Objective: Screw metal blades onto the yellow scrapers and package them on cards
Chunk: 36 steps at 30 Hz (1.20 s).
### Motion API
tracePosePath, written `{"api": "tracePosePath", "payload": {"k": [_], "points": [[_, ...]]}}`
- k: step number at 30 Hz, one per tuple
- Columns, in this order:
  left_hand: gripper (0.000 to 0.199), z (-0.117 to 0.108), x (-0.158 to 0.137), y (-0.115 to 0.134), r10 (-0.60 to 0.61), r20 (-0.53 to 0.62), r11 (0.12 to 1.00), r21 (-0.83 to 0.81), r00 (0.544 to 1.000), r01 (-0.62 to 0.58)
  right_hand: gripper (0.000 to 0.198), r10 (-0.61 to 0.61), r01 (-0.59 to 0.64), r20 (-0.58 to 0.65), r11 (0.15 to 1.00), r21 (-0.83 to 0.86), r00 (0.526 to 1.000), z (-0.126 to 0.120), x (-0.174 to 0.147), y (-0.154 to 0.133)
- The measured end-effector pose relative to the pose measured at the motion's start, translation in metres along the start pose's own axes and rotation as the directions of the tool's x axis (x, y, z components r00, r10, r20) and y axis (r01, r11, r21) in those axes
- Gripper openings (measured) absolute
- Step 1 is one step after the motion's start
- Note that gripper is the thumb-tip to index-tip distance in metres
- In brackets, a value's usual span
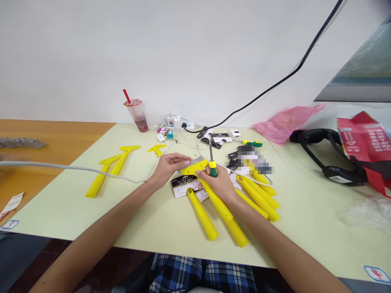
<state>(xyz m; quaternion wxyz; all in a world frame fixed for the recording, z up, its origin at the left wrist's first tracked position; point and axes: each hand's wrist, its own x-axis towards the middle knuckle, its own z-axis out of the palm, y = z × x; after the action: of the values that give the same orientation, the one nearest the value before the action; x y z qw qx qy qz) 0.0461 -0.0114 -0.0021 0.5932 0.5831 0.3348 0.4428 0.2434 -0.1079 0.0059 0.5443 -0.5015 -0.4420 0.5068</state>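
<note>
A yellow plastic scraper [215, 195] with a grey metal blade [194, 160] at its head is held between my two hands. My left hand [168, 167] pinches the blade's left end. The fingers of my right hand [220, 183] close around the scraper near its head, the thumb pressed on the yellow plastic. A screwdriver [213, 169] with a green and yellow handle is tucked in the same hand, its shaft pointing up and away. Beneath my hands lie printed black and white cards [180, 186] and another yellow scraper handle [203, 215].
Several yellow scrapers [259, 195] lie to the right. More scraper parts [102, 176] rest at left, near a white cable [70, 167]. At the back stand a drink cup [137, 116] and a power strip [186, 123]. Another screwdriver [252, 143], a pink bag [287, 122] and black headgear [342, 173] are right.
</note>
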Motion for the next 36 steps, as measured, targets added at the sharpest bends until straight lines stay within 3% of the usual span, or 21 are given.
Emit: {"api": "tracePosePath", "payload": {"k": [12,20,27,36], "points": [[0.039,0.008,-0.005,0.001,-0.040,0.003,0.999,-0.036,0.999,0.040,0.052,-0.007,0.009,0.029,0.998,-0.055,1.000,-0.003,0.003,0.005],[0.040,0.013,-0.006,-0.001,-0.024,-0.077,0.998,-0.064,0.997,0.019,0.055,0.019,-0.019,0.030,1.000,-0.024,0.999,0.000,0.001,0.003],[0.041,0.015,-0.008,-0.002,-0.071,-0.009,0.993,-0.095,0.997,0.070,0.051,0.029,-0.028,0.022,0.998,-0.051,0.999,0.002,-0.001,0.002],[0.041,0.012,-0.007,-0.002,-0.058,-0.005,0.998,-0.021,0.998,0.058,0.053,-0.016,0.016,0.018,0.999,-0.032,1.000,0.003,0.000,0.003]]}}
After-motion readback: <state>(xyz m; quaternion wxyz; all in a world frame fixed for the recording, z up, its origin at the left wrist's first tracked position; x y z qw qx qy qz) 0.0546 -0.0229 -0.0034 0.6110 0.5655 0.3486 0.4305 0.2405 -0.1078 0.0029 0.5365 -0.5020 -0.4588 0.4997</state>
